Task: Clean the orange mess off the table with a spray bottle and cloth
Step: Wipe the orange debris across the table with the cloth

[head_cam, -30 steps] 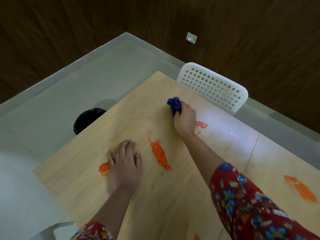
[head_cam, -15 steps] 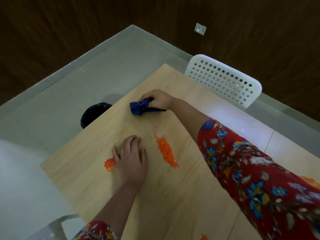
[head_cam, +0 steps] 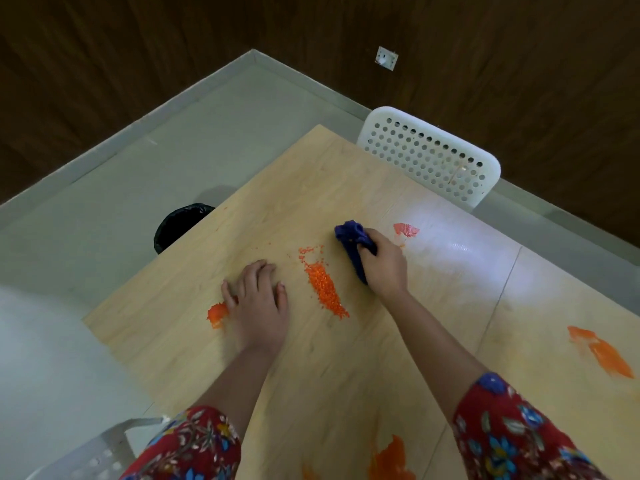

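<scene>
Our right hand point(head_cam: 384, 268), fist gripping the blue cloth point(head_cam: 353, 249), has swung back right of the orange crumbs point(head_cam: 323, 287); left hand point(head_cam: 258, 299) stays spread flat on the counter point(head_cam: 346, 368).

Right hand point(head_cam: 384, 268) closed around a bunched blue cloth point(head_cam: 353, 247), pressing it on the light wooden table point(head_cam: 311, 375) just right of a heap of orange granules point(head_cam: 323, 289). Left hand point(head_cam: 258, 303) flat, palm down, fingers spread, touching an orange smear point(head_cam: 216, 315) at its left. More orange smears: far point(head_cam: 406, 230), right point(head_cam: 602, 351), near edge point(head_cam: 391, 460). White perforated chair point(head_cam: 429, 157) beyond the table; black-lined bin point(head_cam: 180, 223) on the floor at left.
</scene>
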